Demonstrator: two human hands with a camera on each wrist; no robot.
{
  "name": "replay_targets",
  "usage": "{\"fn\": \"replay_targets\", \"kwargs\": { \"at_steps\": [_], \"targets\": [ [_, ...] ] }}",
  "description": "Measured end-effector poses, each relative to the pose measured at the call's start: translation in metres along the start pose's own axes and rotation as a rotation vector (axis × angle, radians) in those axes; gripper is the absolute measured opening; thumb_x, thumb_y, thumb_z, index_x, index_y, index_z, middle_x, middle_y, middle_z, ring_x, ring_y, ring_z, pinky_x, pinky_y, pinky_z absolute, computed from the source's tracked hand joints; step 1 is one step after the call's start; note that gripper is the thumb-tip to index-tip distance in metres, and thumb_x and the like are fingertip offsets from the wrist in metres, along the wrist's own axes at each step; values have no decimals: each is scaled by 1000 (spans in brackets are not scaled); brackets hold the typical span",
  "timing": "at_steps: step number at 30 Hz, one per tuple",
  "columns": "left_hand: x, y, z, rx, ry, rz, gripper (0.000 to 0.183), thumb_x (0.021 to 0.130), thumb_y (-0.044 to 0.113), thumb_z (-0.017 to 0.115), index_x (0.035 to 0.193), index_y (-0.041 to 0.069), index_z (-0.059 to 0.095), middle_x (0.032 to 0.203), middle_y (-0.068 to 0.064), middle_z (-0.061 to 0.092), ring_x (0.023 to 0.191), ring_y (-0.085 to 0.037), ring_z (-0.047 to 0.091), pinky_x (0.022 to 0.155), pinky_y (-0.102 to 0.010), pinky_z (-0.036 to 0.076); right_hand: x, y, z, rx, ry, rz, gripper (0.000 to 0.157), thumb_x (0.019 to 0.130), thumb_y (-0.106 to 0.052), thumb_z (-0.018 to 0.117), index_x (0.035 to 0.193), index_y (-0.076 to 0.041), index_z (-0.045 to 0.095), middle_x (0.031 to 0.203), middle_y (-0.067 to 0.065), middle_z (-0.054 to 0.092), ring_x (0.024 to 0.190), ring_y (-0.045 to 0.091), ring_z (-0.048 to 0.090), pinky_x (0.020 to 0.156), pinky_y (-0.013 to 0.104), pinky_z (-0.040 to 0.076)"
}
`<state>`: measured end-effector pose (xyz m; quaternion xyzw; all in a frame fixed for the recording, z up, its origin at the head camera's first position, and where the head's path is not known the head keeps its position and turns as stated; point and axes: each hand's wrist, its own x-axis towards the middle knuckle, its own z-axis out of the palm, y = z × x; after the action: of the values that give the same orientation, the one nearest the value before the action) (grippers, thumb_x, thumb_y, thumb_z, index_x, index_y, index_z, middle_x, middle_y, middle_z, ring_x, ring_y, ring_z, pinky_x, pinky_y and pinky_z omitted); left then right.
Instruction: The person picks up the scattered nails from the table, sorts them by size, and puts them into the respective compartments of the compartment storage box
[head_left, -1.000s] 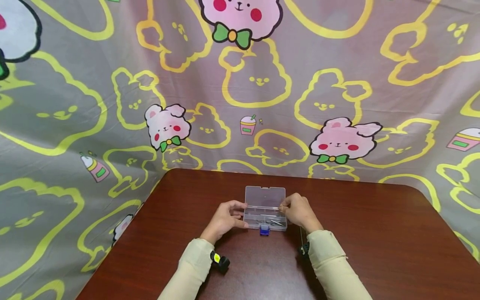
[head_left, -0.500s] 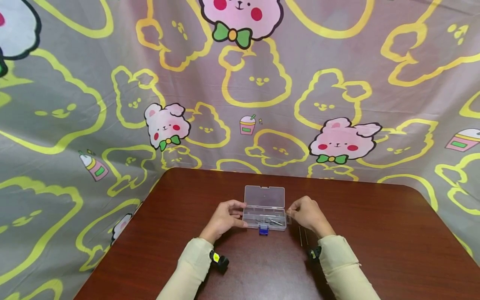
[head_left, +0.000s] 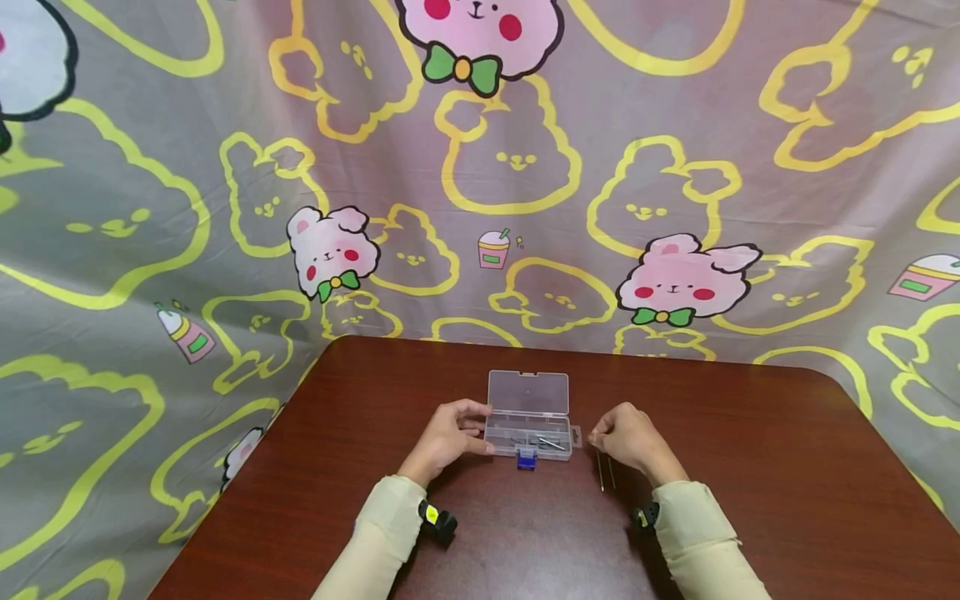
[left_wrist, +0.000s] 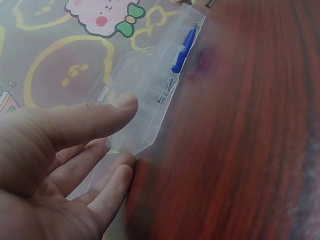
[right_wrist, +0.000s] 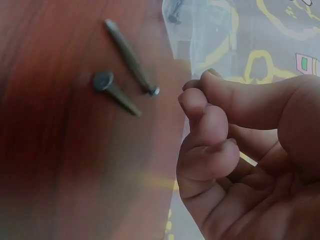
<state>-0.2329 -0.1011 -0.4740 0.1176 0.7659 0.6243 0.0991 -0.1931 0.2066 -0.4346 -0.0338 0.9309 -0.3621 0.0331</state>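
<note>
A clear plastic compartment box [head_left: 498, 444] lies on the table with its lid [head_left: 528, 392] raised and its blue latch [head_left: 527, 460] facing the near side. Several thin metal pieces [head_left: 551, 443] are in its front compartments. My left hand [head_left: 447, 437] holds the box's left end between thumb and fingers. To the right of the box is my right hand [head_left: 630, 437], thumb and forefinger tips close together. Whether anything sits between those tips is hidden. Two nails lie beneath it: one long nail [right_wrist: 131, 57] and one with a round head [right_wrist: 103, 81] towards the right wrist camera.
The brown wooden table [head_left: 390, 392] runs back to a patterned cloth backdrop [head_left: 420, 167]. A hanging tab [head_left: 576, 436] juts from the box's right end. Small black cameras are strapped at both wrists.
My right hand has moved rightward from over the box's right end to beside it, near the two nails. The left hand and the box have stayed in place.
</note>
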Motion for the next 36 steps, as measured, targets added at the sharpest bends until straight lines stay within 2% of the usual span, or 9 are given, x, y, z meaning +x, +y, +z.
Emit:
{"fn": "replay_targets", "kwargs": {
  "at_steps": [6, 14, 20, 27, 29, 32, 36],
  "targets": [
    [0, 1, -1, -5, 1, 0, 58, 67, -10, 88, 120, -3, 67, 125, -18, 65, 104, -34, 64, 81, -37, 58, -4, 6, -2, -5, -23, 44, 12, 83, 0, 73, 71, -4, 72, 75, 1, 69, 66, 17, 54, 61, 33, 47],
    [0, 2, -1, -12, -3, -1, 57, 67, -11, 88, 119, -3, 67, 127, -18, 65, 104, -34, 65, 79, -36, 58, -8, 13, -4, -20, -19, 71, 10, 76, -1, 70, 67, -6, 70, 69, -2, 62, 65, 17, 52, 57, 31, 44],
    [0, 3, 0, -11, -3, 2, 57, 68, -12, 87, 120, -4, 66, 128, -19, 64, 105, -36, 65, 77, -36, 58, -9, 19, -2, -9, -34, 120, 16, 76, 0, 68, 61, -6, 66, 62, -1, 59, 57, 16, 48, 52, 30, 40],
    [-1, 1, 0, -9, -11, -7, 56, 68, -10, 87, 120, -3, 67, 127, -18, 64, 104, -34, 65, 77, -35, 58, -8, 19, -1, -78, -47, 130, 21, 75, -2, 69, 57, -8, 60, 58, -1, 52, 52, 15, 44, 49, 29, 38],
    [0, 0, 0, -4, -12, -10, 57, 68, -9, 88, 120, -3, 67, 127, -18, 65, 104, -33, 65, 78, -35, 58, -8, 17, 0, -101, -61, 146, 18, 75, -2, 66, 61, -4, 56, 60, 2, 49, 54, 17, 43, 50, 30, 39],
    [1, 0, 0, -2, -12, -4, 57, 68, -9, 88, 120, -4, 66, 126, -18, 65, 103, -32, 65, 79, -35, 58, -9, 11, 1, -141, -76, 144, 12, 78, -4, 65, 75, 3, 56, 70, 9, 52, 62, 23, 47, 56, 35, 43],
    [1, 1, 1, -8, -10, 5, 57, 67, -11, 88, 119, -5, 66, 127, -19, 64, 103, -32, 65, 79, -35, 58, -11, 6, 3, -173, -110, 130, 20, 88, -11, 65, 92, 9, 58, 83, 15, 57, 71, 27, 51, 63, 40, 46]
  ]
}}
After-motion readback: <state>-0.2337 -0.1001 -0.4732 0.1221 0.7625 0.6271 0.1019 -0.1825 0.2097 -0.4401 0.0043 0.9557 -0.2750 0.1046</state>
